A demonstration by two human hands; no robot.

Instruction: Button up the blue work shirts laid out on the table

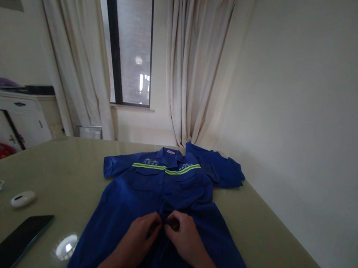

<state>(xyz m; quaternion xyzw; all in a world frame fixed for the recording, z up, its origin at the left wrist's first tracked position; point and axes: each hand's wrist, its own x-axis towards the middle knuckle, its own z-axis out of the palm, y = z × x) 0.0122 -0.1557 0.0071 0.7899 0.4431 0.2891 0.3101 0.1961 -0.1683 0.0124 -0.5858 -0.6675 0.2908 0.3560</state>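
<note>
The blue work shirt (162, 190) lies flat on the worktop (70, 171), collar at twelve o'clock. The left hand (140, 232) and right hand (183, 235) pinch its placket, fingers closed on cloth that looks soft, limp and light; the stitched edges likely give the best grip.

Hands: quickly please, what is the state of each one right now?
Left hand: closed, fingers pinching the front of the blue shirt.
Right hand: closed, fingers pinching the blue shirt front at the middle.
</note>
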